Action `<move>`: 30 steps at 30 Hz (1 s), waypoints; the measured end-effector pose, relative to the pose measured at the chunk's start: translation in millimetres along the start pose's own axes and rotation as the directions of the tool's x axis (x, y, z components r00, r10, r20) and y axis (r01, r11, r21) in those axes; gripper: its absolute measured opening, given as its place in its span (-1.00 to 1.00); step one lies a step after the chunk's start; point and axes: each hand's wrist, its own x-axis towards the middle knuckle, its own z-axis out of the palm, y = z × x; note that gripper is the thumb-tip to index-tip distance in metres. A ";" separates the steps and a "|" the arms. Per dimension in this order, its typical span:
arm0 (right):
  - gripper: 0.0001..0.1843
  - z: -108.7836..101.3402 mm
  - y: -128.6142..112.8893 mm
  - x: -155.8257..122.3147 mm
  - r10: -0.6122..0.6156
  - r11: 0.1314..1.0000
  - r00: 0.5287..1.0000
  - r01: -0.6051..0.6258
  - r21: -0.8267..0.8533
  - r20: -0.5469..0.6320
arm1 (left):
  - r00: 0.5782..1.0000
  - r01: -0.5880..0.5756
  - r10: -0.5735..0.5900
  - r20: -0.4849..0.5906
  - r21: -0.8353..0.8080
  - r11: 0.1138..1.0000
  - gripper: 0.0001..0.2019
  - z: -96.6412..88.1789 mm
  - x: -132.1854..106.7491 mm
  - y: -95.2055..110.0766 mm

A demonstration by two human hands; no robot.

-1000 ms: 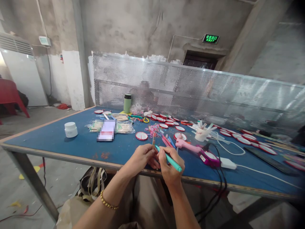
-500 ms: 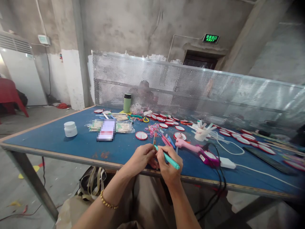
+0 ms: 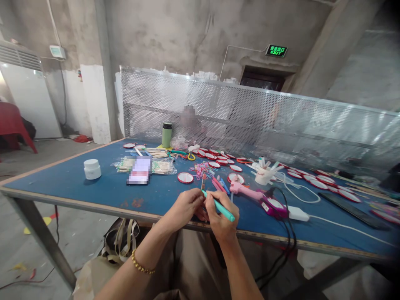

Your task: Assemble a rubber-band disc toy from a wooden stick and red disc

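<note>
At the table's front edge, my right hand [image 3: 222, 214] is closed around a turquoise pen [image 3: 224, 211]. The pen slants, its front end pointing up and left toward my other hand. My left hand [image 3: 187, 205] is right beside it with curled fingers pressed together; what they pinch is hidden. Just beyond the fingertips shows a narrow brown strip [image 3: 203, 181], and I cannot tell whether it is held or lying there. Pink and blue pens [image 3: 221, 184] lie close by, near a round red-rimmed disc [image 3: 185, 177] and a heap of small coloured clips [image 3: 201, 170].
A pink-and-purple corded tool [image 3: 250, 191] lies to the right, near a white cup of sticks [image 3: 264, 175] and a dark phone [image 3: 353, 210]. Leftward are a lit phone [image 3: 139, 170] on bagged sticks and a white jar [image 3: 92, 169]. A perforated metal screen [image 3: 218, 108] stands behind.
The rear end of the turquoise pen has shifted very slightly up and left with my right hand. My left hand and the things on the table look the same.
</note>
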 end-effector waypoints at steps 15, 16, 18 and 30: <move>-0.86 -2.2 -5.4 0.5 0.009 1.000 1.000 -0.009 0.017 -0.012 | 1.000 -0.006 0.006 0.014 -0.030 1.000 -0.71 -0.4 0.0 -0.3; -0.86 -1.9 -5.2 0.7 0.008 1.000 1.000 -0.007 0.017 -0.013 | 1.000 -0.006 0.006 0.014 -0.031 1.000 -0.71 -0.3 0.1 -0.2; -0.85 -1.4 -5.1 1.2 0.007 1.000 1.000 -0.006 0.017 -0.011 | 1.000 -0.005 0.005 0.010 -0.030 1.000 -0.71 -0.1 0.3 0.3; -0.90 -2.3 -2.5 -1.7 0.037 0.999 0.999 -0.036 0.018 -0.031 | 1.000 -0.013 0.013 0.015 -0.023 1.000 -0.70 -0.3 0.3 -0.8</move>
